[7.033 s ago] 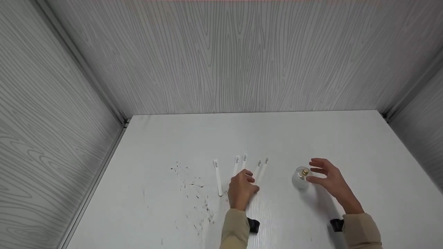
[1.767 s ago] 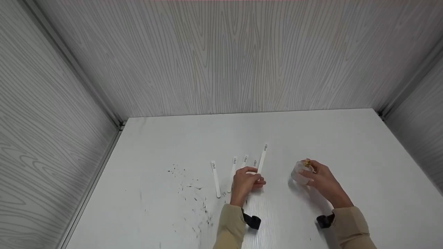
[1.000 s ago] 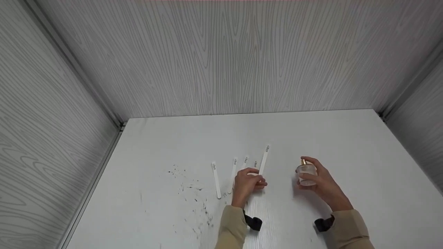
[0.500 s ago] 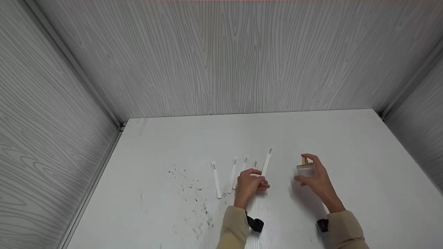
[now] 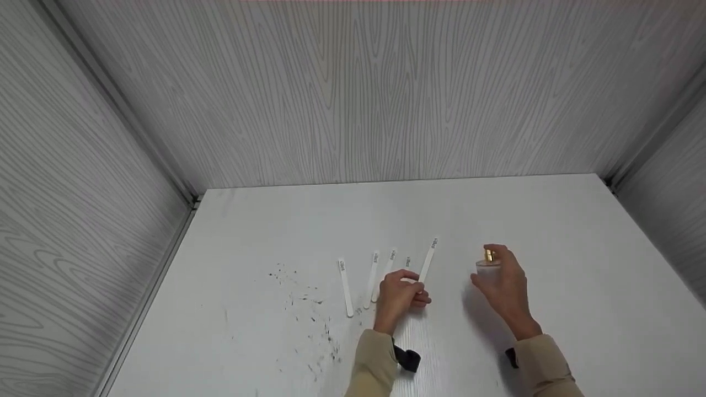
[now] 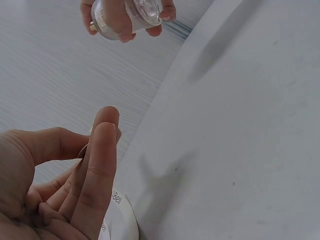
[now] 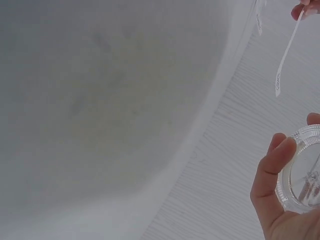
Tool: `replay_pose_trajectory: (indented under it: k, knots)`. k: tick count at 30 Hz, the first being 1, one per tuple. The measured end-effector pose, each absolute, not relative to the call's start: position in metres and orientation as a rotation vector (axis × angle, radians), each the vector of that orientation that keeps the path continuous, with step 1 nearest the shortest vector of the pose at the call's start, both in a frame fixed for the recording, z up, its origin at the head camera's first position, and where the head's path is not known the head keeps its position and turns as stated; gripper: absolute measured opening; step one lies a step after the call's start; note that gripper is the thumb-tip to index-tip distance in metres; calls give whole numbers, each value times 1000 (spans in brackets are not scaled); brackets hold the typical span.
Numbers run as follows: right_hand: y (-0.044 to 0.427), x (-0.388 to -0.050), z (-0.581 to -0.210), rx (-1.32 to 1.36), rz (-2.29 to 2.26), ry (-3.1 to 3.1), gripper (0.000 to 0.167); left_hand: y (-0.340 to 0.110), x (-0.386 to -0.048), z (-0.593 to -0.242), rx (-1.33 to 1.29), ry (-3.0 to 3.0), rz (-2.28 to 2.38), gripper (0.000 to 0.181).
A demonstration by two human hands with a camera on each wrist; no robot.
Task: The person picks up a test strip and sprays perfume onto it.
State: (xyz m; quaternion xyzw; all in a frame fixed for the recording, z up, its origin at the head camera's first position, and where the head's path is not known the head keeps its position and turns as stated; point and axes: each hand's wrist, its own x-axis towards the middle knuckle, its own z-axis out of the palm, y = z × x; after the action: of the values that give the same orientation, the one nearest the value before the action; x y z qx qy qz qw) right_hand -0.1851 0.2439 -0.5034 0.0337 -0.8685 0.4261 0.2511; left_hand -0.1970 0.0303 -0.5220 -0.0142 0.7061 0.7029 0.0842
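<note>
My left hand [image 5: 396,298] pinches the lower end of a white scent test strip [image 5: 428,258], whose printed end points up and away. To the right, my right hand [image 5: 507,286] grips a clear glass perfume bottle [image 5: 487,271] above the table, its index finger on the gold spray top [image 5: 489,255]. The bottle is apart from the strip. In the right wrist view, the thumb and fingers curl round the ribbed bottle [image 7: 286,187], and the held strip [image 7: 284,62] bends slightly. The left wrist view shows the left hand [image 6: 92,175] with its fingers nearly hiding the strip.
Several more test strips lie on the white table [image 5: 265,220]: one strip [image 5: 346,289] stands apart at left, others [image 5: 371,280] lie near or partly under the left hand. Dark specks [image 5: 325,331] mark the surface left of them. Grey wood-grain panels [image 5: 353,94] enclose the back and sides.
The left hand has picked up one strip and moved slightly right. The right hand has taken the bottle off the table, turned it spray top up, and put its index finger on the top.
</note>
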Motion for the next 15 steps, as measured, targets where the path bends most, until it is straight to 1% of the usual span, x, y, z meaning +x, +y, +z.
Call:
replay_pose_trajectory:
  k: [9,15]
  knots:
    - [241,-184,-504,89,1050,-2332,52,30,-196,-521,-21,2099,2101,17]
    - [243,-186,-508,163,1017,-2262,47,31,-196,-519,28,2124,2100,19]
